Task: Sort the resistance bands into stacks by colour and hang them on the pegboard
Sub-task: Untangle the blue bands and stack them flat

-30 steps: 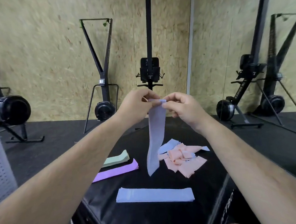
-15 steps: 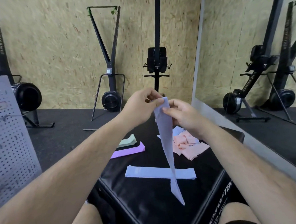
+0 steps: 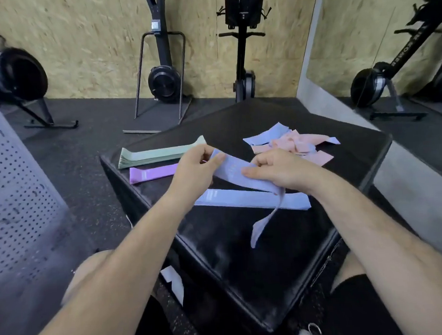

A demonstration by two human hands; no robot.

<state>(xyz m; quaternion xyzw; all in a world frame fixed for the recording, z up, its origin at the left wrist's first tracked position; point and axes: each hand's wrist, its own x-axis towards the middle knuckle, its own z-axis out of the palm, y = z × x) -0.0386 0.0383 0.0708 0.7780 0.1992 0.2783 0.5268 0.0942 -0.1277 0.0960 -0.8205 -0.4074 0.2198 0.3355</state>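
**Head view: two hands hold one band above the counter.**

The left hand (image 3: 196, 168) and right hand (image 3: 279, 171) share a pale blue fabric resistance band (image 3: 234, 170) over the middle of the black padded counter (image 3: 246, 256). The left fingers (image 3: 218, 159) pinch its upper end. The right fingers (image 3: 251, 171) curl round it further along, and its loose tail droops toward the counter's centre. A flat pale blue band (image 3: 245, 198) lies on the counter beneath the hands. At the counter's far left edge sits a stack of mint green bands (image 3: 159, 154), with a purple band (image 3: 153, 173) just beside it. A heap of peach-pink and pale blue bands (image 3: 298, 143) lies at the counter's far right. A grey perforated pegboard (image 3: 12, 195) stands left of the counter.
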